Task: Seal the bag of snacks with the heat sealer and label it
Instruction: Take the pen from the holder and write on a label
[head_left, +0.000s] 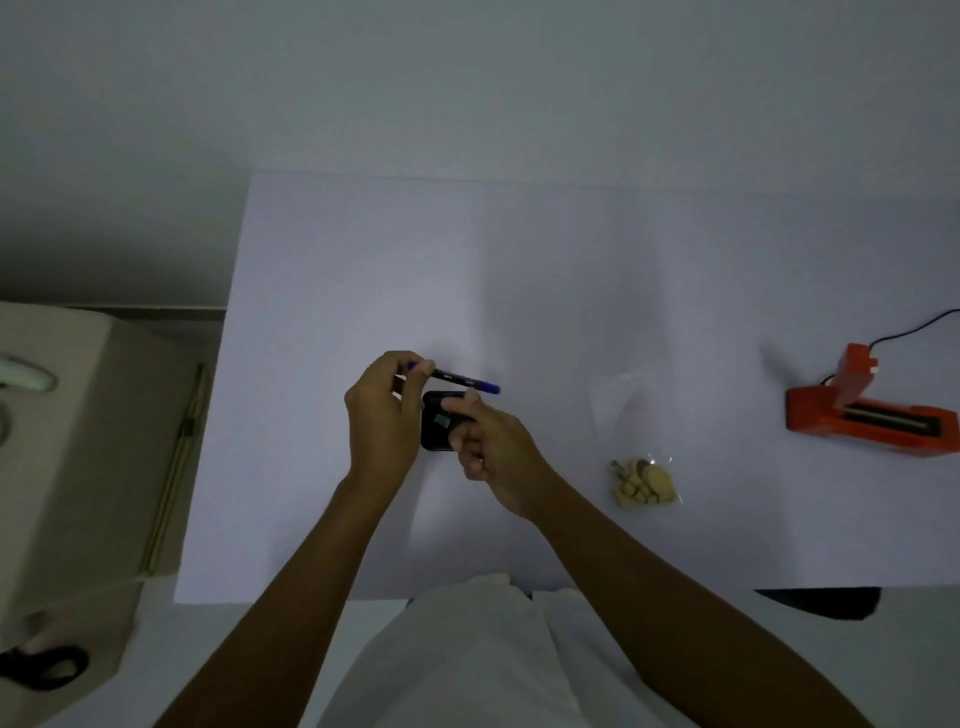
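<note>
My left hand (383, 415) pinches one end of a dark marker with a blue cap (462, 379), held just above the white table (519, 270). Right below the marker lies a small black device (435, 422) with a pale square on top. My right hand (491, 444) rests on that device with its index finger stretched over the top and the other fingers curled. To the right lies a clear bag of snacks (644, 480), its empty upper part stretching away from me. The orange heat sealer (867, 413) stands at the right edge.
A black cable (914, 327) runs from the sealer off to the right. A beige cabinet (78, 441) stands left of the table, with thin wooden sticks (179, 467) on it and black scissors (41, 667) near its front.
</note>
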